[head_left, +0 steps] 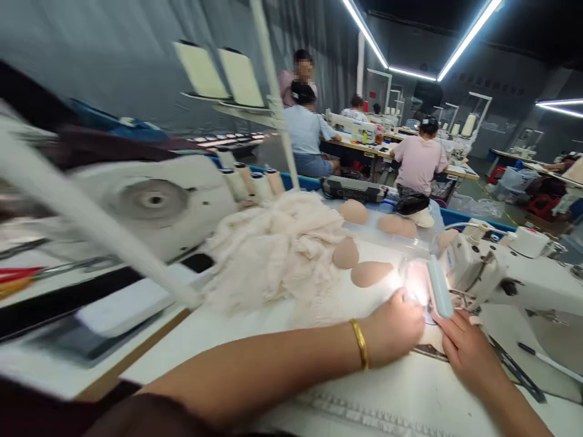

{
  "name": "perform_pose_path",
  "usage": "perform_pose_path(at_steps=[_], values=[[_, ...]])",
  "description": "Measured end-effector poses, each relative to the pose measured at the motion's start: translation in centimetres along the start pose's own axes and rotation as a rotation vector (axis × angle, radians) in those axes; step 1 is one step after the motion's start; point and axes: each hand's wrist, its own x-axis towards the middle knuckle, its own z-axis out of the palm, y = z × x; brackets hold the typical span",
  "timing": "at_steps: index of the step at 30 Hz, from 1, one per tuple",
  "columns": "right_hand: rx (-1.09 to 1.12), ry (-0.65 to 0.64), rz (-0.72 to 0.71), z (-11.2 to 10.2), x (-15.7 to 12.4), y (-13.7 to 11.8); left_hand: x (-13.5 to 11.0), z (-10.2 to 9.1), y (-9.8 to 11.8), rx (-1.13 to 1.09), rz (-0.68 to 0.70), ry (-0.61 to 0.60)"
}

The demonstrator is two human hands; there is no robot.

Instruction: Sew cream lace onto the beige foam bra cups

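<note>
Pale piece: lies on the table between the two hands, beside the machine. A dark strip shows along its near edge. Clock directions are taken from this piece, 12 o'clock being away from the wearer.

Left hand: at 9 o'clock, just beside the piece, fingers curled. The fingertips are hidden; whether they grip anything cannot be told. A gold bangle circles the wrist.

Right hand: at 3 o'clock, open, fingers stretched toward the piece beneath a grey bar. Glare at 11 o'clock obscures detail beside the bar.

Two beige cups lie at 10 to 11 o'clock, near the left hand; a crumpled cream cloth is heaped beyond them at 10. A black tool and a pen lie between 3 and 4 o'clock. Ruler markings run across the table at 7 to 8. Thread cones stand high at 11. Seated workers occupy the background around 12.
</note>
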Motion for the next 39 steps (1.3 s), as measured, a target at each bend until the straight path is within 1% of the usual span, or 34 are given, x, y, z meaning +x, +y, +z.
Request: perform_pose_path(at_steps=[1,2,3,4,5,6,8,9,10,11,12,13,15,16,17,19,21,22,23,24,25,26,27,28,29,30,31,33,34,35,37,39], values=[[0.003,0.030,-0.027,0.3,-0.3,0.5,-0.7,-0.8,1.0,-0.022,0.046,-0.049],[0.003,0.056,-0.044,0.8,-0.7,1.0,-1.6,-1.7,1.7,-0.057,0.060,-0.085],[0.009,0.087,-0.059,1.3,-0.9,1.7,-2.6,-2.7,2.1,-0.089,0.042,-0.119],[0.015,0.087,-0.076,1.8,-1.2,2.3,-3.7,-3.7,2.2,-0.116,-0.015,-0.140],[0.016,0.097,-0.096,2.3,-1.3,2.8,-4.9,-4.7,1.9,-0.129,-0.112,-0.142],[0.016,0.105,-0.121,2.7,-1.4,3.3,-6.3,-5.6,1.4,-0.128,-0.240,-0.125],[0.020,0.121,-0.165,3.0,-1.5,3.6,-9.2,-7.0,-0.4,-0.097,-0.547,-0.041],[0.025,0.129,-0.184,3.0,-1.5,3.5,-10.6,-7.4,-1.4,-0.078,-0.714,0.008],[0.032,0.134,-0.207,2.8,-1.4,3.2,-11.9,-7.6,-2.3,-0.074,-0.863,0.029],[0.041,0.138,-0.236,2.5,-1.3,2.7,-13.0,-7.6,-3.1,-0.099,-0.987,0.026],[0.051,0.132,-0.273,2.2,-1.1,2.1,-13.8,-7.6,-3.8,-0.141,-1.064,0.011],[0.066,0.120,-0.312,1.7,-0.9,1.3,-14.4,-7.6,-4.2,-0.186,-1.104,-0.008],[0.137,0.076,-0.369,0.7,-0.6,-0.7,-14.8,-7.9,-4.6,-0.257,-1.108,-0.015],[0.206,0.043,-0.367,0.1,-0.4,-1.9,-14.6,-8.3,-4.6,-0.295,-1.092,0.022],[0.303,0.004,-0.335,-0.4,-0.3,-3.1,-14.2,-8.8,-4.5,-0.343,-1.075,0.087],[0.565,-0.099,-0.168,-1.3,0.0,-5.8,-12.9,-10.1,-4.0,-0.440,-1.009,0.260],[0.881,-0.237,0.116,-1.8,0.4,-8.4,-11.4,-11.2,-2.9,-0.470,-0.867,0.402],[1.064,-0.304,0.262,-1.9,0.7,-9.4,-10.7,-11.4,-2.0,-0.443,-0.775,0.435],[1.272,-0.342,0.406,-1.9,1.0,-10.4,-10.1,-11.5,-1.0,-0.407,-0.672,0.442],[1.477,-0.350,0.528,-1.8,1.4,-11.1,-9.7,-11.4,0.2,-0.371,-0.554,0.427],[1.629,-0.343,0.627,-1.7,1.8,-11.6,-9.5,-11.1,1.5,-0.346,-0.425,0.389],[1.706,-0.313,0.701,-1.5,2.1,-11.9,-9.5,-10.7,2.7,-0.346,-0.291,0.325],[1.721,-0.271,0.759,-1.4,2.4,-12.0,-9.7,-10.2,3.8,-0.379,-0.173,0.246],[1.697,-0.221,0.799,-1.4,2.6,-12.0,-10.0,-9.8,4.6,-0.445,-0.087,0.173],[1.645,-0.171,0.816,-1.4,2.8,-11.9,-10.4,-9.3,5.0,-0.537,-0.055,0.122],[1.580,-0.128,0.813,-1.6,2.9,-11.9,-10.7,-8.9,5.2,-0.637,-0.093,0.101],[1.513,-0.099,0.790,-1.8,2.9,-11.8,-11.0,-8.4,5.0,-0.730,-0.194,0.104],[1.398,-0.082,0.703,-2.4,2.9,-11.8,-11.2,-7.2,4.0,-0.881,-0.473,0.154],[1.352,-0.086,0.654,-2.8,2.9,-11.8,-11.1,-6.6,3.4,-0.960,-0.586,0.161],[1.311,-0.092,0.610,-3.2,2.9,-11.8,-10.9,-6.0,2.8,-1.066,-0.659,0.144],[1.232,-0.078,0.556,-3.9,2.8,-11.9,-10.2,-5.0,2.0,-1.314,-0.713,0.054],[1.174,-0.059,0.542,-4.2,2.7,-11.7,-9.4,-4.5,1.9,-1.462,-0.756,0.001]])
